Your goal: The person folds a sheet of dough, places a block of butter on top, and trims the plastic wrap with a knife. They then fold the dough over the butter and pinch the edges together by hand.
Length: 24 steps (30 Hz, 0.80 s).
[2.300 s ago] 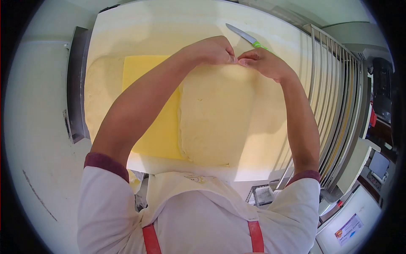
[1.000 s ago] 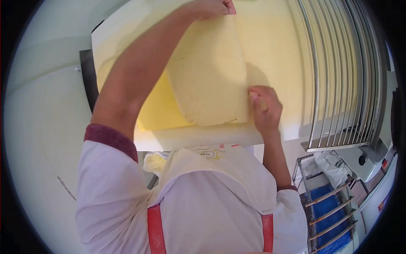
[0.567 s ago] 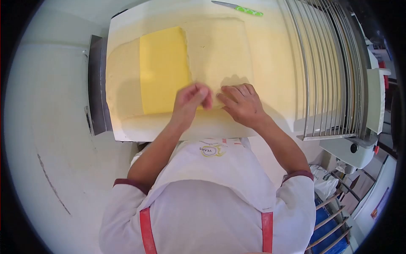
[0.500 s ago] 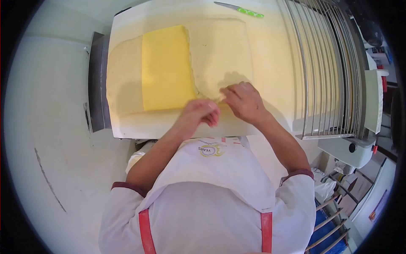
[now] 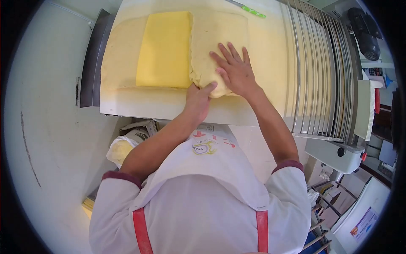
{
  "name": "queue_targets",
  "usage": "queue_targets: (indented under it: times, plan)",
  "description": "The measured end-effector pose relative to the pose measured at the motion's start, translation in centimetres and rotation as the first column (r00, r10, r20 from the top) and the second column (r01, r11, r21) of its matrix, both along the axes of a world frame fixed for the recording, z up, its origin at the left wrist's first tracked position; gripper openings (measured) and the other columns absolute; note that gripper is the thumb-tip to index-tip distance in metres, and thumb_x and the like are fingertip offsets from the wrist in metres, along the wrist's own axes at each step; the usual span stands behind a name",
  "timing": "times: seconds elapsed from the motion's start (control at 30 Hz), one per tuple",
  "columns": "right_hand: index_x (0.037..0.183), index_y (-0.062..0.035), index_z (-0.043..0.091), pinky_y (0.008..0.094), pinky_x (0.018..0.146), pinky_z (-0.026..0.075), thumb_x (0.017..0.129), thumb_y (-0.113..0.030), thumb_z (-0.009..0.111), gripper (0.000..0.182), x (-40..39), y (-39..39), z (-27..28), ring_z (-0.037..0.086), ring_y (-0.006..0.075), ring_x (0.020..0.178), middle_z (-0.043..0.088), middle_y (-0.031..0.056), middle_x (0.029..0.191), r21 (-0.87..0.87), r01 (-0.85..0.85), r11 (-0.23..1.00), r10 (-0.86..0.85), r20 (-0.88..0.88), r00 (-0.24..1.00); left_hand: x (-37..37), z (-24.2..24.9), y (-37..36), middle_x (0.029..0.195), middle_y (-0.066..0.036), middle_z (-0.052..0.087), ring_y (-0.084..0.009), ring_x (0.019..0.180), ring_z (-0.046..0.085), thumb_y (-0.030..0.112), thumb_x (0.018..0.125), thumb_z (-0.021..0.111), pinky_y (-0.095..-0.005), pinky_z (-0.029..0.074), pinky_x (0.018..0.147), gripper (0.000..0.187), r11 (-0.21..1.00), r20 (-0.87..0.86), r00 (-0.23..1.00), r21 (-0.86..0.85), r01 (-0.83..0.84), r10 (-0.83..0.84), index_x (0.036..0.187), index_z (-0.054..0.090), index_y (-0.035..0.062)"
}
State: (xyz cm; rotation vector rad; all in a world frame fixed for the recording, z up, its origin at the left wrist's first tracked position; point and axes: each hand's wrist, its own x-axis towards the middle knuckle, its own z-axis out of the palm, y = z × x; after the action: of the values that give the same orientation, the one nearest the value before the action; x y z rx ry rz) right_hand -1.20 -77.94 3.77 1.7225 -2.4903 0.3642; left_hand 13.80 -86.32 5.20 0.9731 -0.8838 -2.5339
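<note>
Left hand: [image 5: 198, 101] pinching the near left corner of the dough flap [image 5: 220, 31], thumb on top; looks like the fingers are tucked under, but I can't see them all.
Right hand: [image 5: 238, 76] flat on top of that flap, fingers fanned out, not gripping anything.
Dough and butter: flap's on the worktable [image 5: 139, 102], right beside the yellow slab [image 5: 165, 48] (butter, I'd guess), which sits on more dough sheet [image 5: 120, 55] at left.
Tear risk: tugging that corner too hard could thin or rip it, imo, esp. with the other palm pinning the dough.
Crooked edge: an uneven pull might skew the ragged seam by the butter.
Knife: green handle [image 5: 253, 11], far edge, well clear of both hands.
Wire guard: [image 5: 315, 80] barred wall off to the right, limits reach that way; nothing blocks the corner itself.
</note>
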Motion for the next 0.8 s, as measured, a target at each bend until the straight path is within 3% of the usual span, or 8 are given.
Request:
queue_targets:
  times: [0.13,0.23,0.33,0.53,0.8]
  plan:
    - [0.147,-0.0228,0.039,0.0612,0.114,0.016,0.1,-0.042,0.041,0.051,0.4,-0.9,0.7,0.024,0.0313,0.145,0.031,0.009,0.155,0.058,-0.015,0.998,0.017,-0.032,0.999,1.2,0.2,-1.2,0.122,-0.01,0.06,-0.0176,0.111,0.06,0.009,0.092,0.064,-0.0319,0.05,0.097,0.033,0.998,0.092,0.993,-0.012,-0.07,0.07,0.122,0.052,-0.0005]
    - [0.148,-0.0204,0.037,0.0604,0.114,0.017,0.1,-0.043,0.041,0.054,1.9,-2.2,0.7,0.024,0.0322,0.145,0.03,0.0098,0.155,0.061,-0.06,0.996,0.062,-0.025,0.998,2.3,-0.8,-3.1,0.108,-0.009,0.066,-0.0155,0.097,0.065,0.014,0.092,0.066,-0.0291,0.053,0.089,0.025,0.994,0.17,0.984,-0.102,-0.025,0.042,0.111,0.059,-0.001]
    - [0.149,-0.017,0.035,0.0599,0.114,0.018,0.1,-0.044,0.04,0.056,2.8,-2.6,0.9,0.024,0.0322,0.145,0.029,0.0106,0.156,0.078,-0.063,0.995,0.066,-0.034,0.997,3.5,-0.9,-3.8,0.093,-0.008,0.067,-0.0129,0.083,0.066,0.017,0.09,0.069,-0.0254,0.056,0.077,0.021,0.959,0.24,0.971,-0.276,0.059,0.01,0.101,0.063,-0.0006]
    - [0.151,-0.0139,0.031,0.06,0.114,0.019,0.1,-0.042,0.041,0.059,4.9,-4.8,1.0,0.025,0.0338,0.144,0.028,0.0148,0.156,0.078,-0.07,0.995,0.073,-0.042,0.996,3.3,-0.7,-5.5,0.081,-0.005,0.065,-0.0118,0.072,0.065,0.017,0.089,0.071,-0.0236,0.056,0.065,0.022,0.866,0.376,0.915,-0.397,0.304,-0.149,0.095,0.062,-0.0023]
    - [0.151,-0.019,0.031,0.0579,0.115,0.017,0.097,-0.043,0.047,0.061,7.0,-6.1,0.9,0.021,0.0404,0.144,0.023,0.0276,0.153,0.079,-0.111,0.991,0.113,-0.022,0.993,7.1,-2.9,-7.0,0.086,-0.011,0.068,-0.0151,0.071,0.067,0.017,0.09,0.07,-0.0257,0.057,0.066,0.023,0.876,0.411,0.907,-0.4,0.267,-0.089,0.094,0.063,-0.0044]
